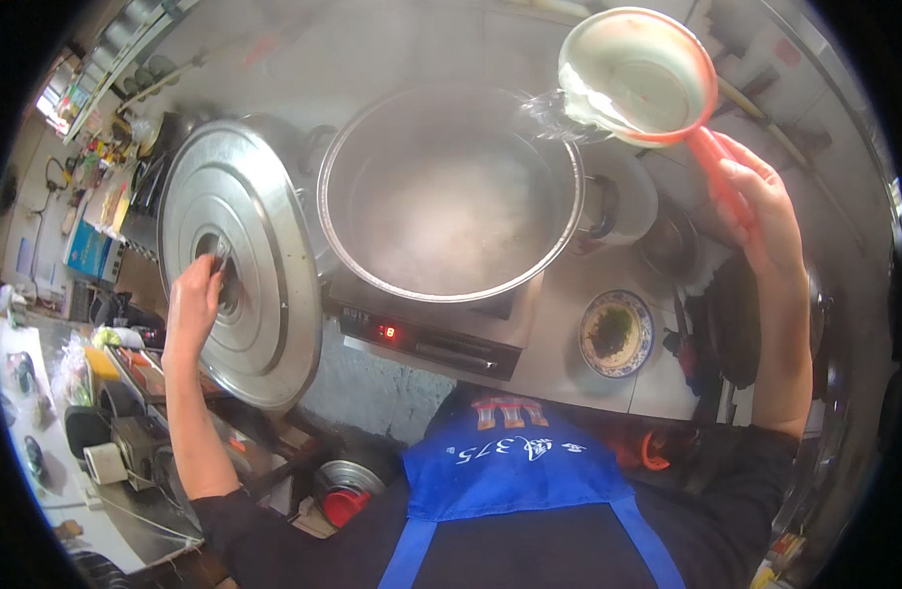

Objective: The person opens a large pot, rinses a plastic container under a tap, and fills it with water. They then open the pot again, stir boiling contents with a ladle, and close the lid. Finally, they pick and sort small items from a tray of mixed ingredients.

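My left hand [193, 294] grips the handle of a large round metal pot lid [274, 243], held tilted on edge to the left of a tall metal stockpot [451, 297]. Steam rises from the pot and blurs its contents. In my right hand [764, 199] is the red handle of a plastic water ladle [642, 81]. The ladle is tipped over the pot's far right rim, and clear water [557, 118] spills from its lip towards the pot. Under the pot sits an induction cooker [429, 346] with a lit red display.
A blue-patterned bowl [616, 333] with chopped greens stands on the tiled counter [561, 294], right of the cooker. Behind it are a white container [635, 199] and a dark pan [668, 239]. A metal basin [348, 478] with a red item lies low at left.
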Tool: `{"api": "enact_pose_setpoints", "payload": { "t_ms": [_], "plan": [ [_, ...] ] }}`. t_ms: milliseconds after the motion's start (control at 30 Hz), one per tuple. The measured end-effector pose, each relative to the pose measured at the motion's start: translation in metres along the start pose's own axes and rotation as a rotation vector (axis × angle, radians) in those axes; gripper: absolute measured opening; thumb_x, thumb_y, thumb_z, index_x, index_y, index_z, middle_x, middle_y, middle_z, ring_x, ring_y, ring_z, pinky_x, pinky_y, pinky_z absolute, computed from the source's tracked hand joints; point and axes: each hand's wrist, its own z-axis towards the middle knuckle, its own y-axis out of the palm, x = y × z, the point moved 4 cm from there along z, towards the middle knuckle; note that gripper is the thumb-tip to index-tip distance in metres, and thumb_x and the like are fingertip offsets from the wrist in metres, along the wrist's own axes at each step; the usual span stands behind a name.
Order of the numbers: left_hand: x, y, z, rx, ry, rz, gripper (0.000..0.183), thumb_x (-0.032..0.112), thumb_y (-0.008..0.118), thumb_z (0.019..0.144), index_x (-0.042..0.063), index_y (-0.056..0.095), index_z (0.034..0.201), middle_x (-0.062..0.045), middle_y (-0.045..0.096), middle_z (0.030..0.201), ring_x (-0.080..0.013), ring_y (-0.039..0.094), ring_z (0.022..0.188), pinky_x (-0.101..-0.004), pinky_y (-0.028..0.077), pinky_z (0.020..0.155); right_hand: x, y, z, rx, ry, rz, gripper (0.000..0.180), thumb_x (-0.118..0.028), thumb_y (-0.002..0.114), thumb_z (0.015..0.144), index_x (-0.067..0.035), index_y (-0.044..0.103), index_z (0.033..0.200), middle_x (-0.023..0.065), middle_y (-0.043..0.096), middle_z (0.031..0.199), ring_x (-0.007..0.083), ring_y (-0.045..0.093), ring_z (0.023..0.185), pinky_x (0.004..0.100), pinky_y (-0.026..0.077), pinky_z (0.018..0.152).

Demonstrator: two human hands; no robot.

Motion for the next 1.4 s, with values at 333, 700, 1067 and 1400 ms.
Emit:
{"api": "enact_pose_setpoints", "payload": {
  "t_ms": [333, 700, 1067, 1400],
  "plan": [
    [-0.044, 0.025, -0.089, -0.019, -0.228, -0.052, 0.014, 0.005, 0.061, 0.095, -0.005, 0.062, 0.106, -0.028, 0.066, 0.092, -0.0473, 0.064, 0.088, -0.0485, 0.050, 0.074, -0.029, 0.043, 0.031, -0.036, -0.207, -0.260, 0.051, -0.023, 0.070, 0.091, -0.002, 0.062, 0.137, -0.0031, 0.059, 0.075, 0.0003, 0.043, 0.054, 0.0169, 0.028, 0.044],
    [-0.028, 0.043, -0.068, -0.037, -0.188, -0.070, 0.018, 0.007, 0.060, 0.096, -0.005, 0.061, 0.110, -0.027, 0.067, 0.099, -0.0469, 0.064, 0.093, -0.0480, 0.051, 0.080, 0.005, 0.029, 0.061, -0.045, -0.057, 0.108, 0.049, -0.023, 0.061, 0.098, 0.000, 0.057, 0.140, 0.0065, 0.064, 0.088, 0.0041, 0.048, 0.060, 0.0176, 0.031, 0.043],
    [-0.029, 0.062, -0.057, -0.034, -0.192, -0.052, 0.020, 0.004, 0.059, 0.097, -0.006, 0.062, 0.114, -0.028, 0.067, 0.101, -0.0476, 0.064, 0.094, -0.0473, 0.051, 0.081, 0.146, -0.057, 0.057, 0.121, 0.242, 0.207, 0.061, -0.022, 0.069, 0.093, 0.001, 0.047, 0.145, 0.0075, 0.066, 0.083, 0.0049, 0.054, 0.054, 0.0150, 0.035, 0.040],
    [-0.012, 0.069, -0.040, -0.067, -0.095, -0.013, 0.022, 0.006, 0.057, 0.100, -0.007, 0.062, 0.117, -0.026, 0.069, 0.105, -0.0435, 0.067, 0.096, -0.0444, 0.052, 0.085, 0.318, -0.062, 0.056, 0.041, 0.532, 0.450, 0.036, -0.031, 0.061, 0.103, 0.000, 0.062, 0.123, 0.0116, 0.070, 0.085, 0.0096, 0.062, 0.059, 0.0175, 0.045, 0.046]
  ]
}}
